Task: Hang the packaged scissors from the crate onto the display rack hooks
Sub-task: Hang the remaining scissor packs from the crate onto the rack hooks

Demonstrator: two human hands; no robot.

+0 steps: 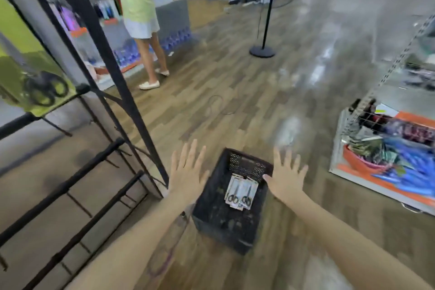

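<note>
A few packaged scissors (240, 192) lie flat on the floor of the black plastic crate (213, 219), which sits on the wood-look floor just beside the black display rack (98, 37), while the left hand (186, 173) and right hand (286, 178) hover spread-fingered and empty either side, seemingly poised to reach in.

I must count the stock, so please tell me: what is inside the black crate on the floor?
Inside the black crate lie packaged scissors, two pairs plainly visible, overlapping. A card edge below hints at more underneath, but that is covered. Both hands, left hand and right hand, hover open.
</note>
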